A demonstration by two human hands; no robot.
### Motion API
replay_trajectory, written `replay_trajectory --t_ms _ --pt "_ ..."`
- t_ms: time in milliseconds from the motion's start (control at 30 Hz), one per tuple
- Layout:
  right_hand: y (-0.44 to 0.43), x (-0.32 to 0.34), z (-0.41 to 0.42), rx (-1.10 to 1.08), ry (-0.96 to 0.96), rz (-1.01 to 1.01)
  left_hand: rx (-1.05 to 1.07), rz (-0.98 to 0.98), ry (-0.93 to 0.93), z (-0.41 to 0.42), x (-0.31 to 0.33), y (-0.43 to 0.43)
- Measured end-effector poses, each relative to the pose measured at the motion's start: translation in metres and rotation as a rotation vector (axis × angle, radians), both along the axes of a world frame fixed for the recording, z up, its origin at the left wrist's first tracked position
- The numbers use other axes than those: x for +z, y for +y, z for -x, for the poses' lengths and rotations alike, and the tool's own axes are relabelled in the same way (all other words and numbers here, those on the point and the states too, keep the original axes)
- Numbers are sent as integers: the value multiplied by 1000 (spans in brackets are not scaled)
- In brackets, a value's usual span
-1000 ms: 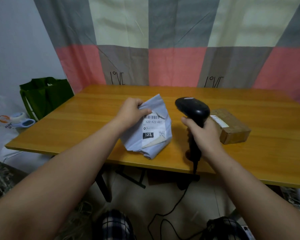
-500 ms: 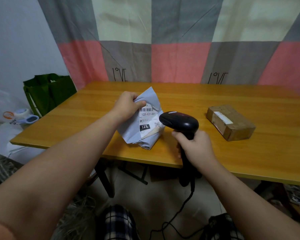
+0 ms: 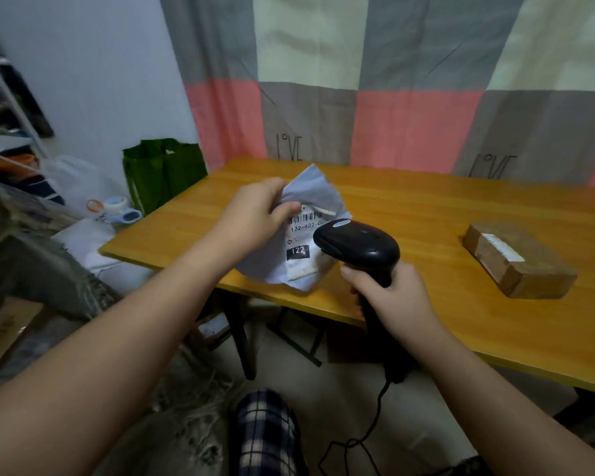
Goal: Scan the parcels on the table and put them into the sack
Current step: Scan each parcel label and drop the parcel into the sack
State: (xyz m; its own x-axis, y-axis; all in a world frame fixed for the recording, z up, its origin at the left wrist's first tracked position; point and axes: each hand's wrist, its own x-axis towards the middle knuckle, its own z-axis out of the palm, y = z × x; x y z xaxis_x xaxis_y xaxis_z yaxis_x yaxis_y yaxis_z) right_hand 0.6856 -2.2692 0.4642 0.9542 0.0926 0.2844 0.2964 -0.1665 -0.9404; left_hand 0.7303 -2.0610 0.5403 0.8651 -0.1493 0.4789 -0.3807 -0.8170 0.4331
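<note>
My left hand (image 3: pixel 255 214) grips the top left corner of a soft grey mailer parcel (image 3: pixel 318 197) and holds it upright over the table's near edge, its white barcode label facing me. My right hand (image 3: pixel 389 297) grips the handle of a black barcode scanner (image 3: pixel 356 243), whose head sits right in front of the label and covers part of it. A brown cardboard parcel (image 3: pixel 517 261) lies flat on the wooden table (image 3: pixel 409 214) to the right. A green sack (image 3: pixel 162 170) stands open beyond the table's left end.
The scanner's black cable (image 3: pixel 371 424) hangs down to the floor between my knees. Tape and scissors (image 3: pixel 117 209) rest on white bags left of the table. A patchwork curtain (image 3: pixel 392 80) hangs behind the table.
The scanner has moved left, closer to the mailer's label, now overlapping it. My view has swung left, so the cardboard parcel sits farther right.
</note>
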Motion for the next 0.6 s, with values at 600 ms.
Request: replay_trajectory --t_ms 600 --pt "242 -23 77 588 35 127 711 36 60 228 -43 260"
